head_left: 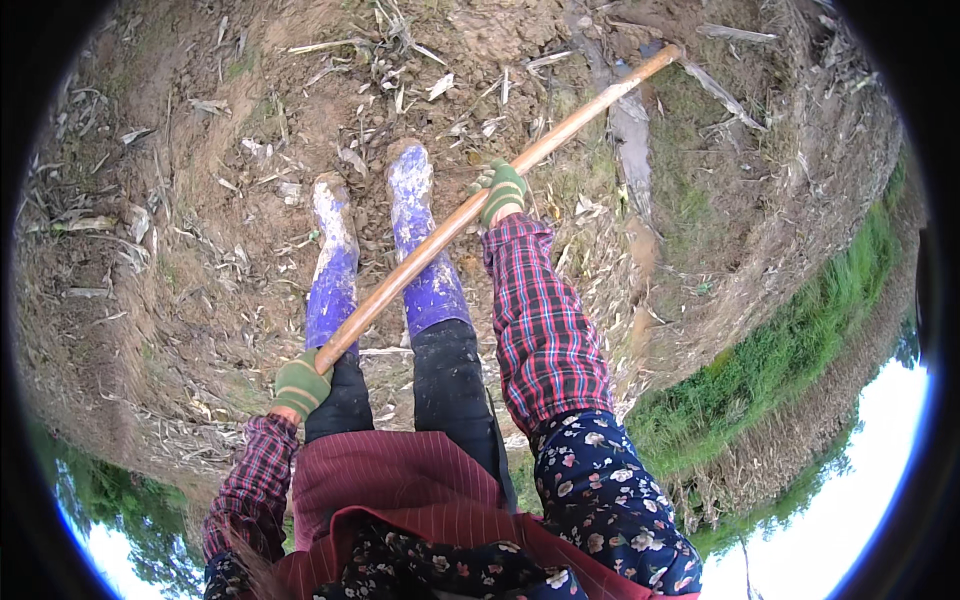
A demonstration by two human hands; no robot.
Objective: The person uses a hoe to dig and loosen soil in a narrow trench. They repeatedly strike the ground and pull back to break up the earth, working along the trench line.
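Note:
A long wooden tool handle (pixel 420 255) slants from the lower left to the upper right, across the front of the purple rubber boots (pixel 435 285). My left hand (pixel 302 385), in a green striped knit glove, is closed around its lower end. Farther up the shaft, my right hand (pixel 501 192) grips it in a matching glove, with bare-looking fingertips curled over the wood. At the upper right the handle's far end (pixel 670 52) meets the ground; whatever head it may have cannot be made out there.
Muddy soil (pixel 225 300) strewn with dry stalks and husks (pixel 442 86) surrounds the boots. A narrow wet-looking strip (pixel 632 150) runs down the ground at the right. Green grass (pixel 750 382) borders the field at the lower right.

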